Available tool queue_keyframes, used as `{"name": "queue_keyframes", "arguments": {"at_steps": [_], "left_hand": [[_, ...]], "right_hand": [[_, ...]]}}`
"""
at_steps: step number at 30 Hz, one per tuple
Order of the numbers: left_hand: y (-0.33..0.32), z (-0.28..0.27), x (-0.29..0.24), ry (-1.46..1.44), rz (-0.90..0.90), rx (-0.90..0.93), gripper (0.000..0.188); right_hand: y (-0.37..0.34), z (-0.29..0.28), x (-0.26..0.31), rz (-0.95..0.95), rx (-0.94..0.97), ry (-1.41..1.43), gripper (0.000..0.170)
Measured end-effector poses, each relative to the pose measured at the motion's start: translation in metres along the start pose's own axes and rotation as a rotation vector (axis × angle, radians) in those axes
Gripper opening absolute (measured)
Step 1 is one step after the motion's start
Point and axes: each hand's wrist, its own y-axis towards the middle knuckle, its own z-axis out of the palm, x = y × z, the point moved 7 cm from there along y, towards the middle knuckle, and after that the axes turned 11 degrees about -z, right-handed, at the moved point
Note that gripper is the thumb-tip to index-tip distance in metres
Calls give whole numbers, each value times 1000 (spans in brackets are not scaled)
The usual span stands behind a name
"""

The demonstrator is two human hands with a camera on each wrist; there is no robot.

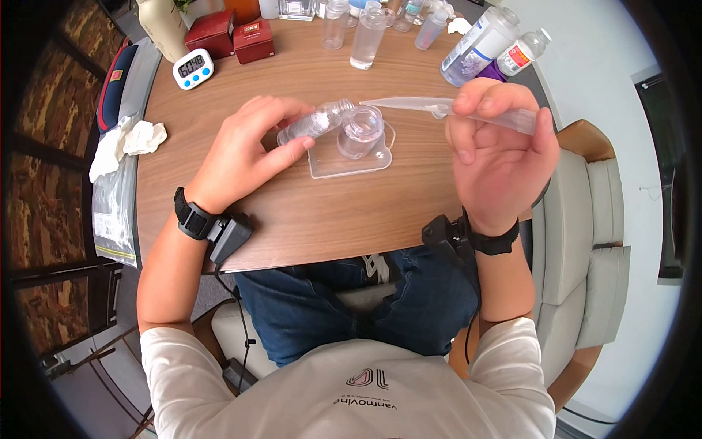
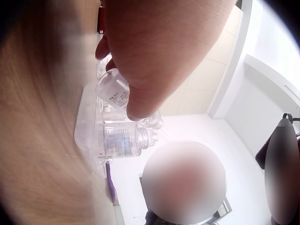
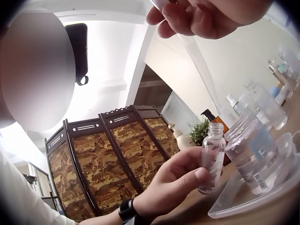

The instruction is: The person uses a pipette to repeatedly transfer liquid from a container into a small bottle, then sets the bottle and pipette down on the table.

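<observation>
My left hand [image 1: 252,143] grips a small clear bottle [image 1: 314,126], open-mouthed and tilted toward a clear jar [image 1: 360,135]. The jar stands open on a shallow clear plastic tray [image 1: 327,165]. In the right wrist view, the bottle [image 3: 212,161] is beside the jar [image 3: 251,152], its neck free of any cap. A long translucent plastic dropper [image 1: 409,104] is in my right hand [image 1: 501,154], fingers curled round it, its thin tip pointing left just above the jar's far side. The left wrist view shows the bottle [image 2: 113,89] under my thumb.
Bottles, including a clear one with liquid [image 1: 369,44] and a large labelled one [image 1: 475,47], line the table's far edge. A white timer [image 1: 194,69] and red boxes [image 1: 253,42] are at the back left. Crumpled tissue [image 1: 145,137] lies at the left edge.
</observation>
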Motion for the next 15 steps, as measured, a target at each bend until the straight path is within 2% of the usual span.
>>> {"name": "queue_keyframes", "arguments": {"at_steps": [3, 5, 6, 8, 15], "left_hand": [[1, 0, 0, -3, -4, -4, 33], [1, 0, -1, -8, -9, -3, 33], [1, 0, -1, -15, -17, -3, 33], [1, 0, 0, -22, -24, -4, 33], [0, 0, 1, -11, -3, 0, 34]], "right_hand": [[-4, 4, -9, 68, -39, -107, 52], [-10, 9, -30, 259, -75, -252, 50], [-11, 11, -35, 259, -76, -253, 50], [-16, 12, -53, 398, -51, -265, 50], [-20, 17, -61, 403, 21, -268, 53]]}}
